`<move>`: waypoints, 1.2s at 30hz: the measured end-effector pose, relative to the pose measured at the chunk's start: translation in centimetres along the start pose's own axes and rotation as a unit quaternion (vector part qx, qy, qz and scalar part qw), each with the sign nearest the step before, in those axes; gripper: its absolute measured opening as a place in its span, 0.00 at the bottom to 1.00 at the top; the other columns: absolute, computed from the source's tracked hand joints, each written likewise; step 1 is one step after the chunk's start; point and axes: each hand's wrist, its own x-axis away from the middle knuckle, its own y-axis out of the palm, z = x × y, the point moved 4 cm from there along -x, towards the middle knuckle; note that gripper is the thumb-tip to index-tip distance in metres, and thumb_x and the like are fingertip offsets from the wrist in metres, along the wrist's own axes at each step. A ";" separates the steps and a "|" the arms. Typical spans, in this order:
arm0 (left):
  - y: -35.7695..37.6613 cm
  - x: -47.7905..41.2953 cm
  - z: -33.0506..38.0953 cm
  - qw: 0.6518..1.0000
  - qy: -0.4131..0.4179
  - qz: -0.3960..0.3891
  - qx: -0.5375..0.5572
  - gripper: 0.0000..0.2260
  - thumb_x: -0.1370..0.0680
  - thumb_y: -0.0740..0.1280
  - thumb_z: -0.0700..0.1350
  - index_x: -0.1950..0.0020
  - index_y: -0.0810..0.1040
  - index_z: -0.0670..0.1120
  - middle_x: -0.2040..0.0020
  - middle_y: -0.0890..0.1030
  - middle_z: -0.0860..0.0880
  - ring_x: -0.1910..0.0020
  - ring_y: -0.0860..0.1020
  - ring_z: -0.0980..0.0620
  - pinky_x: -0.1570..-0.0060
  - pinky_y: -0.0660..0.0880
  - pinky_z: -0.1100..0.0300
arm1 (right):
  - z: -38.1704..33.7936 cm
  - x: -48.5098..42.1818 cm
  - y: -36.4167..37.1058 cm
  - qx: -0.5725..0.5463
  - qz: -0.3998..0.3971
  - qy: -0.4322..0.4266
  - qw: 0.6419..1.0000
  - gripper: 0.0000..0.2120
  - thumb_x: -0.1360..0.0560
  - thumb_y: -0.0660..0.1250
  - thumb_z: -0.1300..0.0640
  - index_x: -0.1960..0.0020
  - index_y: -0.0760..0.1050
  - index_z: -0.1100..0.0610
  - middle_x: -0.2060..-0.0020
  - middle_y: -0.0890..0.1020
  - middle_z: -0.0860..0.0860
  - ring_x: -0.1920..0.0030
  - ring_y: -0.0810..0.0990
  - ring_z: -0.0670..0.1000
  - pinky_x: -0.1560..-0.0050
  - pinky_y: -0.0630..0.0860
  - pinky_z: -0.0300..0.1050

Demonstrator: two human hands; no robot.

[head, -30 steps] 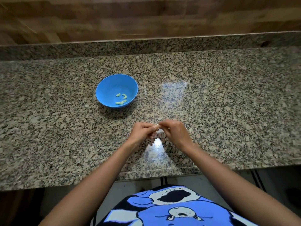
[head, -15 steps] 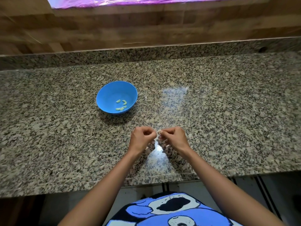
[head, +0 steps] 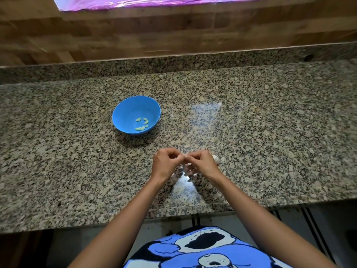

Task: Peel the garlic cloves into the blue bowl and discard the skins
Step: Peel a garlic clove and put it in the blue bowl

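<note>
My left hand (head: 164,163) and right hand (head: 203,164) have met again, fingers pinching one garlic clove (head: 185,157); the blue bowl (head: 123,113) gained nothing, so peeling continues.

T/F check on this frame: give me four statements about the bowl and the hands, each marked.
1. The blue bowl holds peeled cloves. True.
2. The bowl sits right of the hands. False: it is left of them, farther back on the countertop.
3. Left hand and right hand pinch a small garlic clove between them. True.
4. The left hand touches the bowl. False: they are apart.
</note>
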 end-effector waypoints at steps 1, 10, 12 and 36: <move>0.0 0.1 0.1 1.000 0.007 -0.002 -0.010 0.03 0.27 0.72 0.42 0.60 0.82 0.43 0.67 0.82 0.52 0.70 0.77 0.64 0.69 0.73 0.72 | 0.1 0.0 -0.1 -0.005 0.005 0.003 1.000 0.08 0.25 0.66 0.60 0.55 0.80 0.65 0.59 0.83 0.62 0.66 0.80 0.54 0.66 0.78 0.45; -0.1 0.2 0.8 0.991 0.092 0.000 -0.098 0.06 0.26 0.70 0.44 0.60 0.81 0.42 0.67 0.80 0.49 0.68 0.79 0.51 0.72 0.73 0.68 | 0.1 0.2 -0.3 0.140 0.072 -0.057 0.986 0.12 0.24 0.66 0.57 0.63 0.79 0.64 0.69 0.80 0.60 0.71 0.75 0.51 0.67 0.77 0.50; 0.1 0.3 0.9 0.989 0.102 -0.002 -0.105 0.08 0.26 0.70 0.45 0.60 0.81 0.42 0.67 0.81 0.48 0.68 0.79 0.51 0.71 0.75 0.65 | 0.2 0.2 -0.5 0.117 0.083 -0.049 0.988 0.11 0.24 0.66 0.57 0.62 0.79 0.62 0.70 0.80 0.58 0.71 0.75 0.50 0.67 0.76 0.47; 0.4 0.4 -1.0 0.996 -0.039 -0.048 0.061 0.10 0.26 0.71 0.40 0.45 0.81 0.47 0.50 0.83 0.49 0.53 0.81 0.55 0.52 0.80 0.61 | 1.6 0.8 -0.1 0.058 0.004 -0.010 0.998 0.12 0.21 0.58 0.61 0.59 0.75 0.63 0.65 0.79 0.55 0.69 0.76 0.50 0.72 0.72 0.38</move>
